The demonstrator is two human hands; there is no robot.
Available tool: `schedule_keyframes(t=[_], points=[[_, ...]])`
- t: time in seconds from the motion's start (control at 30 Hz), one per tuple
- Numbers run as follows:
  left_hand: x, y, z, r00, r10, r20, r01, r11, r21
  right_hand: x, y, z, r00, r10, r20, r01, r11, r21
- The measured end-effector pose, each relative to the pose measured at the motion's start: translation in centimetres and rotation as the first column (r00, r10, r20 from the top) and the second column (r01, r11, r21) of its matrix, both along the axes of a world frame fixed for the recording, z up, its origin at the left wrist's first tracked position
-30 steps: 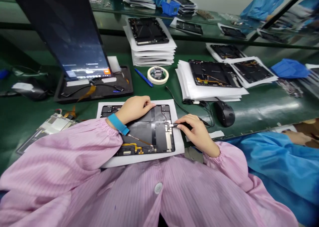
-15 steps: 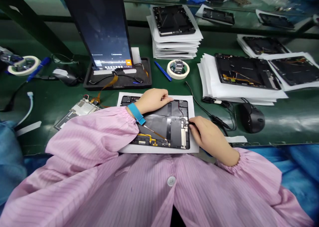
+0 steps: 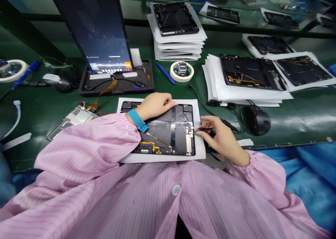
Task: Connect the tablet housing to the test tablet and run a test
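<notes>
An opened black tablet housing (image 3: 183, 141) lies on white foam sheeting (image 3: 201, 148) in front of me, its inside facing up with orange ribbon cables and a small board at the right side. Across its far edge rests my left hand (image 3: 157, 104), fingers curled against the housing and a blue strap on the wrist. Just off the right side, my right hand (image 3: 219, 135) pinches a small black plug (image 3: 205, 129), its tip pointing at the housing's edge with a narrow gap between. What trails from the plug is hidden by the hand.
A lit tablet (image 3: 105, 36) stands in a black tray (image 3: 115, 89) at back left. Tape roll (image 3: 172, 72), blue pen (image 3: 166, 73) and mouse (image 3: 257, 120) lie on the green bench. Stacked foam sheets (image 3: 212, 81) carry more housings. A metal-covered part (image 3: 81, 116) sits beside my left sleeve.
My right hand has drawn back slightly from the housing's right edge, and the black plug now shows between its fingers. My left hand stays put; the whole view has shifted a little.
</notes>
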State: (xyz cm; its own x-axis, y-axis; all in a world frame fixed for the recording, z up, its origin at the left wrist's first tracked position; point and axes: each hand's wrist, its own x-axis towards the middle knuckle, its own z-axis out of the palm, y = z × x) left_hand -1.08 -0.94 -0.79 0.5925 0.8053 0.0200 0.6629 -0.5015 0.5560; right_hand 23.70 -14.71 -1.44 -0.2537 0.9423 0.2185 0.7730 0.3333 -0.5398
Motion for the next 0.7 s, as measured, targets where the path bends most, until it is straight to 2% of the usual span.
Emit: schedule_keyframes(t=[0.07,0.17,0.33,0.53,0.7], points=[[0.0,0.0,0.0,1.000,-0.006,-0.011,0.006,1.000,0.004,0.1,-0.3,0.1,0.998,-0.048,-0.033,0.052,0.991,0.124],[-0.1,0.1,-0.1,0.999,-0.009,-0.031,0.009,1.000,0.002,-0.1,-0.6,0.5,0.998,0.027,0.051,-0.039,0.967,0.253],[-0.1,0.1,-0.2,0.999,-0.008,-0.042,0.008,1.000,0.005,-0.1,-0.4,0.8,0.981,0.094,0.169,-0.131,0.966,0.224],[-0.1,0.0,-0.1,0.999,-0.007,-0.039,0.007,1.000,0.007,-0.4,-0.2,0.3,0.973,0.073,0.220,-0.133,0.953,0.272],[0.0,0.0,0.0,0.999,-0.003,-0.037,0.003,1.000,0.016,-1.1,-0.2,-0.3,0.982,0.047,0.180,-0.101,0.949,0.300]])
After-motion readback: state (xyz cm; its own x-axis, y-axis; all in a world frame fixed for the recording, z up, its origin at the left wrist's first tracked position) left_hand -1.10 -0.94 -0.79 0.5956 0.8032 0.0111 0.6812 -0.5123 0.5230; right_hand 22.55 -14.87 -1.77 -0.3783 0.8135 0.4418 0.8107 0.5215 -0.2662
